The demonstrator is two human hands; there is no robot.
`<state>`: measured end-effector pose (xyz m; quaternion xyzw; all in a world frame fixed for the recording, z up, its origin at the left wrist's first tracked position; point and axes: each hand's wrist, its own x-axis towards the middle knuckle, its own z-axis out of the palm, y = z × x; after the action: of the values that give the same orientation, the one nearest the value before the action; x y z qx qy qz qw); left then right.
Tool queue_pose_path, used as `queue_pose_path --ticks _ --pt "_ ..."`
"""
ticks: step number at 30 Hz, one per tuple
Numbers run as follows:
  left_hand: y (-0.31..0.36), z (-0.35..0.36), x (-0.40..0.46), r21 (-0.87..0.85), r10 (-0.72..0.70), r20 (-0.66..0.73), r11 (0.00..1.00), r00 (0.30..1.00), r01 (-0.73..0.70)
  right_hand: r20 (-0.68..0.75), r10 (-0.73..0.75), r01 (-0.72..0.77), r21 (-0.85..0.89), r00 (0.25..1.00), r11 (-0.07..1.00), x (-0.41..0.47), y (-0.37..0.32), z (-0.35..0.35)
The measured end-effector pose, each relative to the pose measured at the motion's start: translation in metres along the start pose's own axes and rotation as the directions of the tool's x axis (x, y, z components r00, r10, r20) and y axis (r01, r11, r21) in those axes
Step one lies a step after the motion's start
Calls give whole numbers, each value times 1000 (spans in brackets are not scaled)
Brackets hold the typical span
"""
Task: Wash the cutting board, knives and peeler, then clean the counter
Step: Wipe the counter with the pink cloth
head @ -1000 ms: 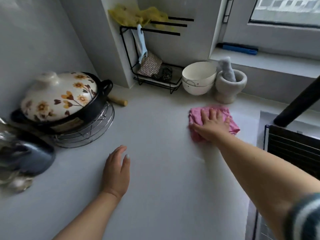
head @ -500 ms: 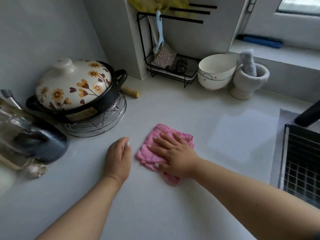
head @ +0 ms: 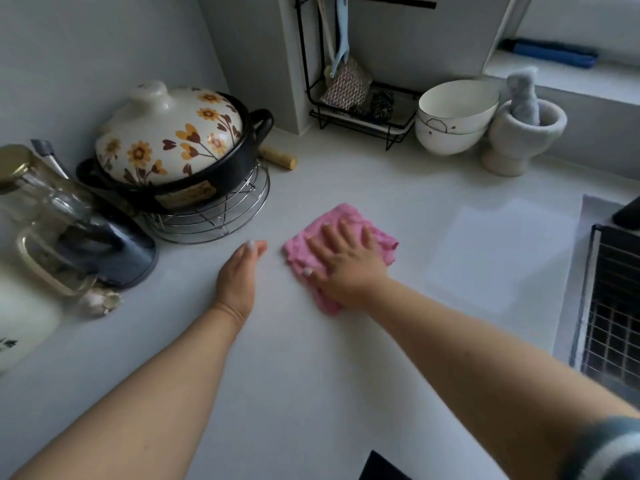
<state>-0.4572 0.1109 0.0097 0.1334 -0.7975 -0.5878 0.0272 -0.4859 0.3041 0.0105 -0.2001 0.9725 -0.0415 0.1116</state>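
A pink cloth (head: 381, 239) lies flat on the white counter (head: 311, 358), near its middle. My right hand (head: 346, 261) presses down on the cloth with fingers spread and straight. My left hand (head: 240, 271) rests flat on the bare counter just left of the cloth, not touching it. No cutting board, knife or peeler shows in this view.
A flowered clay pot (head: 173, 143) on a wire trivet (head: 211, 216) stands at the left, with glass jars (head: 52, 216) nearer me. Behind are a black wire rack (head: 360, 109), stacked white bowls (head: 453, 116) and a stone mortar (head: 523, 136). A dish rack (head: 613, 306) fills the right edge.
My right hand slid the pink cloth from the back right, near the bowls, toward the middle beside my left hand. The left hand stayed in place on the counter.
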Motion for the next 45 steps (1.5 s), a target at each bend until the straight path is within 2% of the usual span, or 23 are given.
queue_pose_path --ticks 2,4,7,9,12,14,16,18,20,22,23,25,28,30,32,35,38,42,45 --pt "8 -6 9 -207 -119 21 971 993 120 11 -137 138 -26 990 990 -26 -41 8" --pt "14 -9 11 -223 -157 3 963 988 154 20 -275 276 -22 961 961 -58 -70 16" --pt "19 1 -4 -105 -90 -52 991 995 84 24 -432 432 4 902 902 -107 -72 28" --pt "23 15 -21 57 -11 -44 998 999 14 9 -470 470 -45 882 881 -138 -51 39" --pt "32 41 -44 324 164 38 931 986 -167 15 -372 372 -62 928 926 -171 4 46" --pt "34 58 -57 427 291 191 835 937 -346 17 -221 222 -71 975 973 -183 49 42" --pt "24 74 -66 575 264 367 689 892 -441 -12 -12 12 -61 1000 998 -187 95 29" --pt "11 81 -71 720 133 453 528 882 -449 -60 212 -214 -31 976 976 -181 138 18" --pt "6 82 -74 759 102 447 483 889 -437 20 423 -423 9 906 906 -164 159 9" --pt "7 82 -76 767 117 417 487 901 -418 38 517 -519 45 855 854 -143 151 6" --pt "6 83 -76 767 125 406 492 905 -412 35 530 -531 61 847 845 -135 138 6" --pt "4 84 -76 770 152 393 485 907 -415 26 445 -446 79 895 892 -127 99 10" --pt "2 83 -76 753 171 384 511 907 -416 -39 129 -128 37 991 991 -145 26 27" --pt "3 83 -74 748 159 388 521 908 -411 -75 -33 32 -11 997 999 -171 -7 40" --pt "4 83 -73 746 159 388 524 908 -411 -80 -124 121 -42 989 992 -197 -10 51" --pt "3 82 -73 743 162 385 530 909 -409 -55 -178 172 -103 983 980 -238 19 51" --pt "0 82 -72 733 189 382 534 905 -421 0 -64 63 -160 998 985 -257 52 46" --pt "-2 85 -74 733 227 354 535 907 -420 -11 257 -255 -183 966 950 -243 100 29" --pt "9 100 -69 748 299 305 513 904 -422 40 345 -341 -75 938 937 -217 122 22"
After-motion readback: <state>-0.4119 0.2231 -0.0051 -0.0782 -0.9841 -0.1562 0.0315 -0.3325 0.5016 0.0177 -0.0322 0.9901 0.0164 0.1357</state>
